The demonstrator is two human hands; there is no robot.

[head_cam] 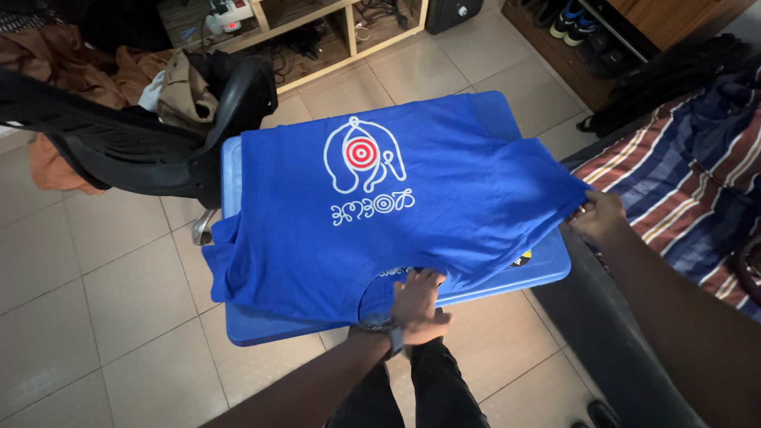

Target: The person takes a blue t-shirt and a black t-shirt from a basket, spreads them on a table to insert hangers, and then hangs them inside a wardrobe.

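One black office chair (119, 143), heaped with brown clothes and cut off at the left edge, stood beside one blue plastic table (261, 326). One bright blue cotton T-shirt (444, 214) with a white-and-red emblem lay spread over it, hiding most of the top. The left hand (418, 305) pressed flat on the collar; the right hand (598, 215) pinched a sleeve, fingertips hidden by cloth.
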